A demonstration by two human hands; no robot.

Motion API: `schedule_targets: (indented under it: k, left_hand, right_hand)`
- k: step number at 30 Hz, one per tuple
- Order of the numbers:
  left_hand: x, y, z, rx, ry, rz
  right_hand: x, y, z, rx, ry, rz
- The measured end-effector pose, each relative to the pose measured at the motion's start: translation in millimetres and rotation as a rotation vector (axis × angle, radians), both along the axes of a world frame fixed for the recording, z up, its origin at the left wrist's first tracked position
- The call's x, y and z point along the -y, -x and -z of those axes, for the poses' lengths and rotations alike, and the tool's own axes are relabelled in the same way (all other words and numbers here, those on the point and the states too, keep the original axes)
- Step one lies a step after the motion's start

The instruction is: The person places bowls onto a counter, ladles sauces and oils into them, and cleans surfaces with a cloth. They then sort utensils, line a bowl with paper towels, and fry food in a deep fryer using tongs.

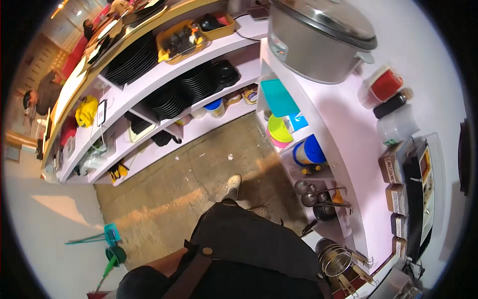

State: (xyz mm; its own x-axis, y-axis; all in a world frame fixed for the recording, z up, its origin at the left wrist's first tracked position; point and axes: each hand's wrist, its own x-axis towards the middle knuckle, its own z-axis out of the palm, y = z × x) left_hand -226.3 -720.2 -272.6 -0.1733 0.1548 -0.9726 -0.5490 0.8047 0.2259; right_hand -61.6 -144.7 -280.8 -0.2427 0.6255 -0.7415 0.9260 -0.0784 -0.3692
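Neither of my hands shows. A bare part of my left arm [172,261] appears beside the dark apron [249,239], and its hand is out of sight. My right arm cannot be made out. One foot in a light clog [233,182] is on the concrete floor. Closest to my body on the right are wire strainers [335,261] with wooden handles, and several metal ladles [309,194] in the shelf unit. A large rice cooker [323,37] with a metal lid stands on the counter ahead to the right.
Curved shelves [219,50] along the left hold stacks of black plates [169,104], a yellow basket [181,42] and a yellow bag [86,111]. Blue-lidded tubs [309,150] sit under the right counter [348,149]. Labelled boxes [397,198] line the wall. A green broom [109,266] leans left.
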Motion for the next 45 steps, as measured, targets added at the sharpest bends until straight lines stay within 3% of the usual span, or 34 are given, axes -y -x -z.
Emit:
schedule_targets:
  k: [5, 9, 10, 11, 13, 14, 16, 17, 18, 19, 21, 22, 25, 27, 29, 33, 36, 37, 40, 44, 45]
  left_hand:
    - [15.1, 18.9, -34.5, 0.078, -0.050, 0.000]
    - [55.7, 103.1, -61.1, 0.252, -0.083, 0.093]
    - [69.7, 135.8, -60.4, 0.133, -0.043, 0.038]
    - [90.7, 171.1, -48.2, -0.076, -0.089, -0.183]
    - [78.8, 282.5, -50.6, -0.909, 0.066, 0.227]
    - [64.2, 342.2, -68.9, -0.766, 0.081, -0.278]
    - [82.1, 446.3, -13.8, -0.678, -0.420, -1.082]
    - [88.0, 497.6, 14.2, -0.682, -0.530, -1.316]
    - [104.3, 551.4, 51.4, -0.806, -0.528, -1.231]
    - [103.8, 587.9, 59.5, -0.847, -0.561, -1.376]
    - [112.8, 653.4, 71.8, -0.680, -0.644, -1.675]
    - [109.8, 673.9, 69.9, -0.757, -0.481, -1.728]
    - [94.1, 707.1, 66.7, -0.846, 0.071, -1.690]
    - [95.7, 716.8, 74.6, -0.823, 0.106, -1.687]
    - [91.6, 719.0, 65.7, -0.758, 0.032, -1.760]
    - [84.9, 716.2, 51.5, -0.717, -0.381, -1.915]
    - [85.2, 716.4, 52.8, -0.742, -0.375, -1.958]
    - [93.2, 724.9, 87.7, -0.776, -0.288, -1.959]
    - [112.7, 719.6, 86.6, -0.609, -0.305, -1.880]
    - [126.1, 704.7, 77.6, -0.582, -0.367, -1.754]
    - [130.4, 706.8, 91.5, -0.546, -0.316, -1.706]
  right_hand:
    - [18.7, 56.3, 8.9, -0.018, 0.033, -0.092]
    - [51.5, 110.8, 14.3, -0.052, 0.057, -0.154]
    - [62.4, 125.3, 16.8, -0.059, 0.060, -0.163]
    - [73.9, 136.9, 18.1, -0.066, 0.065, -0.168]
    - [99.3, 162.9, 20.1, -0.077, 0.067, -0.180]
    - [114.6, 176.7, 21.7, -0.084, 0.067, -0.178]
    - [149.5, 207.5, 22.3, -0.088, 0.072, -0.173]
    - [168.3, 222.7, 24.4, -0.096, 0.077, -0.176]
    - [187.0, 237.5, 24.6, -0.098, 0.081, -0.178]
    - [205.8, 253.9, 26.2, -0.103, 0.092, -0.187]
    - [243.0, 292.1, 27.1, -0.130, 0.112, -0.216]
    - [259.5, 309.3, 27.9, -0.149, 0.128, -0.233]
    - [300.9, 360.7, 33.8, -0.228, 0.180, -0.292]
    - [319.8, 392.7, 38.5, -0.311, 0.223, -0.341]
    - [336.8, 418.7, 35.3, -0.314, 0.226, -0.375]
    - [361.3, 465.4, 14.1, -0.216, 0.128, -0.475]
    - [368.7, 492.6, 18.0, -0.266, 0.099, -0.554]
    - [365.9, 503.5, 35.9, -0.294, 0.118, -0.561]
    - [364.0, 551.5, 49.8, -0.337, 0.161, -0.581]
    - [394.0, 687.1, 52.6, -0.814, -0.022, -0.876]
    - [406.5, 728.0, 75.2, -1.033, 0.144, -0.839]
